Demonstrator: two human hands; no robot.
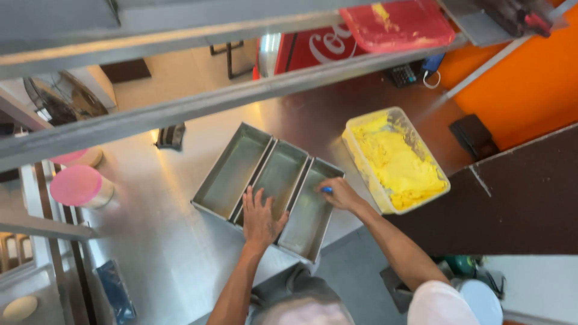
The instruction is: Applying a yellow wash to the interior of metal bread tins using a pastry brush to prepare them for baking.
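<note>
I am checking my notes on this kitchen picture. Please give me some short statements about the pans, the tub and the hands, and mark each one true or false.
1. Three metal loaf pans lie side by side on the steel counter. True.
2. The left hand rests flat on the middle pan's near end. True.
3. The right hand is empty. False: its fingers pinch a small blue item, too small to identify.
4. The clear plastic tub holds a red mixture. False: the mixture is yellow.
5. The tub stands to the left of the pans. False: it stands to their right.
6. A pink-lidded container sits at the counter's left edge. True.
</note>
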